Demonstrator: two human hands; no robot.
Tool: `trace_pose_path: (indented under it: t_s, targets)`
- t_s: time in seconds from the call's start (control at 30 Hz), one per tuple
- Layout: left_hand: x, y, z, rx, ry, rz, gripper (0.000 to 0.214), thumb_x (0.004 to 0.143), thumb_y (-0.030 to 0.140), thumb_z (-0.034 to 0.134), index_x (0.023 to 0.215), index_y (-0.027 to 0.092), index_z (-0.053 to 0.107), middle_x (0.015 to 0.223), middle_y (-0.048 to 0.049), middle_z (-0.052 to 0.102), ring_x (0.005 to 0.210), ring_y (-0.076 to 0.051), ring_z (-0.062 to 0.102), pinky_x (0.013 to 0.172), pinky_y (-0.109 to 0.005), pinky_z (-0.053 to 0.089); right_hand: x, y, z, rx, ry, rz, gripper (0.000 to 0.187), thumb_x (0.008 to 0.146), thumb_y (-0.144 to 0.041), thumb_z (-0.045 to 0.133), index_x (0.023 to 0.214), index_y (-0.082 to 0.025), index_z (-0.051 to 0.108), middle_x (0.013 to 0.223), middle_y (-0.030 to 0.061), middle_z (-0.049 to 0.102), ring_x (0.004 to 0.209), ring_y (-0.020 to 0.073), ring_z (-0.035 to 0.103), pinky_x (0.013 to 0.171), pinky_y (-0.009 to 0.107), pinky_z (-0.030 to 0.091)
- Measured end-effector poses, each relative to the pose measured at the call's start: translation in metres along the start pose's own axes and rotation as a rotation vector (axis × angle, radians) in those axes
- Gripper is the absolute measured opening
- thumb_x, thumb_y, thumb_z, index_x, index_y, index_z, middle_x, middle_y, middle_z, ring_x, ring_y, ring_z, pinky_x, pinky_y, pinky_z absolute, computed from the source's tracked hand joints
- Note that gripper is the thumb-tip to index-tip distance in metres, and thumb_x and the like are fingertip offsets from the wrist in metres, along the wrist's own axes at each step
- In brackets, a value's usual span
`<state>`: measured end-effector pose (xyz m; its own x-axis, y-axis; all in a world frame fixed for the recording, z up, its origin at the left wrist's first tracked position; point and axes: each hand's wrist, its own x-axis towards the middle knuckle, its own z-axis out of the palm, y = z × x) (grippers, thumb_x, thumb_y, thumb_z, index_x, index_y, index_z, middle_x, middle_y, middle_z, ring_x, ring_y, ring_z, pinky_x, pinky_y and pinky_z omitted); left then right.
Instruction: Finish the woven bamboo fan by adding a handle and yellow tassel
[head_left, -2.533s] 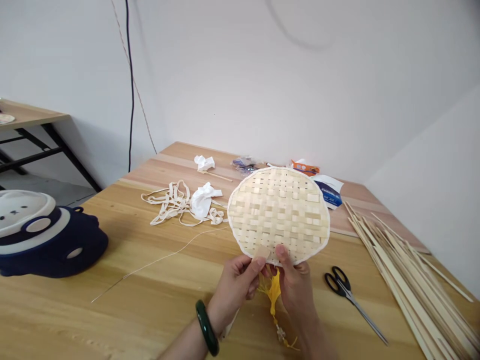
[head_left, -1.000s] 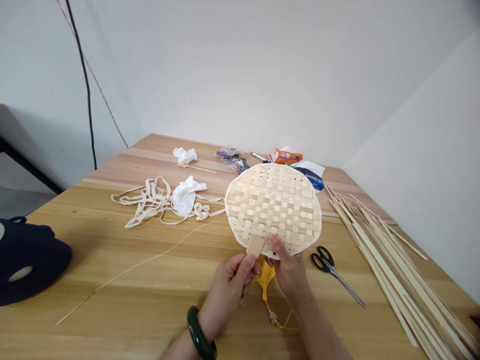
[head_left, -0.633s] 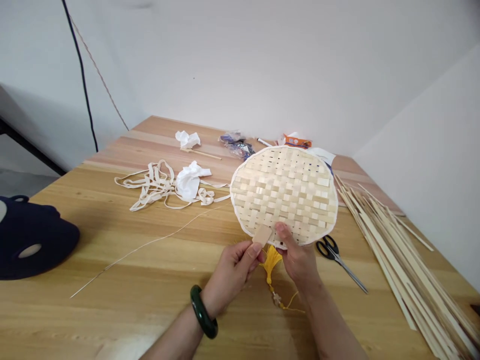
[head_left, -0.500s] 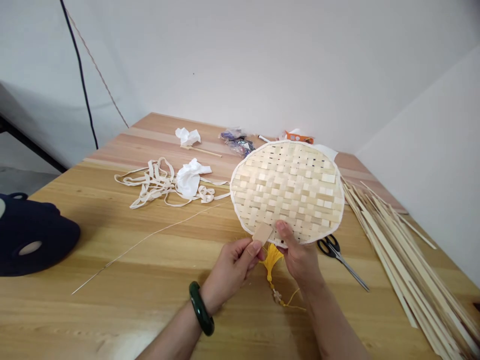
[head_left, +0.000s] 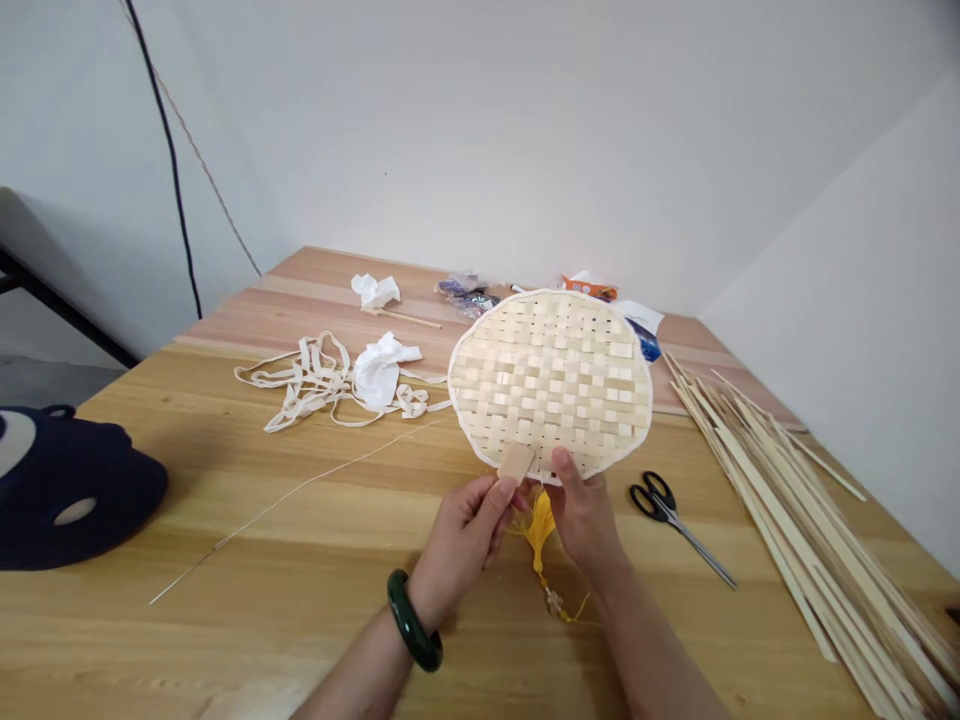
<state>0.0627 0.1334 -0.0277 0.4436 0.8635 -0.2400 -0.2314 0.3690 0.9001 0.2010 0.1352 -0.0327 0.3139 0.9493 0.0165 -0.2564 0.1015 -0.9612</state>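
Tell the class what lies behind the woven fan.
Behind the woven fan lie a plastic bag, an orange packet and a white-and-blue paper; whatever lies beneath the fan is hidden.

white walls meet behind a wooden table (head_left: 225,620), a black cable (head_left: 172,150) hanging alongside.

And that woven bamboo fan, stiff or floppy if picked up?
The woven bamboo fan is probably fairly stiff: it looks flat though held only at its lower edge by the left hand and right hand. It likely feels light for its size, being thin strips with small gaps.
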Motion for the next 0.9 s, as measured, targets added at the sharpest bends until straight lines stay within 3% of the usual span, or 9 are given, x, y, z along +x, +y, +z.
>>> trace_pose_path:
  t_s: [0.13, 0.23, 0.37, 0.43, 0.57, 0.67, 0.73, 0.8, 0.9]
  targets:
    - [0.002, -0.005, -0.001, 0.097, 0.090, 0.160, 0.050, 0.082, 0.067, 0.053, 0.075, 0.017, 0.057, 0.050, 0.0087, 0.033, 0.042, -0.006, 0.026, 0.039, -0.018, 0.020, -0.009, 0.002, 0.006, -0.053, -0.208, 0.058, 0.030, 0.081, -0.050, 0.067, 0.082, -0.021, 0.075, 0.084, 0.0081, 0.072, 0.084, 0.0240, 0.065, 0.085, 0.039, 0.051]
    - [0.003, -0.008, -0.001, 0.137, 0.105, 0.196, 0.053, 0.080, 0.070, 0.052, 0.069, 0.018, 0.052, 0.050, 0.0082, 0.033, 0.042, -0.006, 0.026, 0.039, -0.019, 0.020, -0.016, 0.006, 0.011, -0.067, -0.293, 0.082, 0.026, 0.081, -0.044, 0.069, 0.092, -0.022, 0.077, 0.093, 0.0072, 0.074, 0.092, 0.0234, 0.065, 0.096, 0.040, 0.047]
    - [0.004, -0.006, -0.003, 0.118, 0.029, 0.117, 0.055, 0.079, 0.071, 0.052, 0.067, 0.018, 0.053, 0.051, 0.0051, 0.042, 0.044, -0.009, 0.037, 0.042, -0.022, 0.032, -0.016, 0.013, 0.010, 0.002, -0.279, 0.133, 0.026, 0.084, -0.045, 0.066, 0.092, -0.023, 0.078, 0.062, 0.0004, 0.065, 0.056, 0.0166, 0.059, 0.069, 0.035, 0.054]
    - [0.004, -0.002, -0.007, 0.179, 0.041, 0.165, 0.051, 0.083, 0.065, 0.052, 0.070, 0.016, 0.060, 0.059, 0.0001, 0.054, 0.054, -0.013, 0.049, 0.052, -0.024, 0.040, -0.013, 0.014, 0.009, 0.046, -0.231, 0.134, 0.027, 0.085, -0.046, 0.065, 0.091, -0.023, 0.078, 0.062, 0.0006, 0.064, 0.051, 0.0157, 0.057, 0.061, 0.033, 0.053]
    - [0.005, 0.004, -0.017, 0.213, 0.222, 0.314, 0.042, 0.086, 0.055, 0.055, 0.082, 0.016, 0.070, 0.076, -0.0052, 0.067, 0.075, -0.019, 0.060, 0.071, -0.028, 0.048, -0.010, 0.005, 0.009, 0.028, -0.201, 0.037, 0.029, 0.086, -0.046, 0.064, 0.085, -0.020, 0.076, 0.081, 0.0067, 0.072, 0.075, 0.0199, 0.065, 0.077, 0.033, 0.052]
    - [0.005, 0.011, -0.018, 0.166, 0.253, 0.400, 0.034, 0.083, 0.050, 0.062, 0.083, 0.017, 0.073, 0.101, -0.0102, 0.071, 0.105, -0.025, 0.062, 0.094, -0.032, 0.046, -0.011, -0.001, 0.014, 0.028, -0.206, 0.016, 0.032, 0.087, -0.048, 0.061, 0.081, -0.019, 0.072, 0.071, 0.0041, 0.069, 0.070, 0.0178, 0.064, 0.073, 0.030, 0.052]
    - [0.003, 0.015, -0.017, 0.106, 0.287, 0.415, 0.031, 0.080, 0.047, 0.068, 0.088, 0.018, 0.073, 0.109, -0.0109, 0.070, 0.114, -0.025, 0.059, 0.099, -0.031, 0.045, -0.014, -0.001, 0.018, 0.062, -0.205, 0.029, 0.034, 0.089, -0.048, 0.060, 0.074, -0.019, 0.066, 0.066, 0.0015, 0.065, 0.061, 0.0150, 0.061, 0.067, 0.029, 0.052]
    - [0.001, 0.018, -0.014, 0.013, 0.287, 0.370, 0.034, 0.077, 0.045, 0.072, 0.099, 0.019, 0.070, 0.107, -0.0104, 0.071, 0.105, -0.023, 0.065, 0.089, -0.029, 0.051, -0.019, 0.001, 0.024, 0.098, -0.244, 0.072, 0.037, 0.090, -0.048, 0.057, 0.069, -0.019, 0.060, 0.062, -0.0013, 0.059, 0.052, 0.0123, 0.057, 0.060, 0.028, 0.052]
    - [0.000, 0.016, -0.012, -0.137, 0.160, 0.199, 0.048, 0.077, 0.052, 0.070, 0.108, 0.016, 0.064, 0.074, -0.0069, 0.072, 0.055, -0.019, 0.067, 0.044, -0.026, 0.051, -0.028, 0.008, 0.034, 0.129, -0.322, 0.163, 0.038, 0.088, -0.052, 0.059, 0.069, -0.019, 0.055, 0.058, -0.0049, 0.053, 0.041, 0.0084, 0.047, 0.045, 0.025, 0.047]
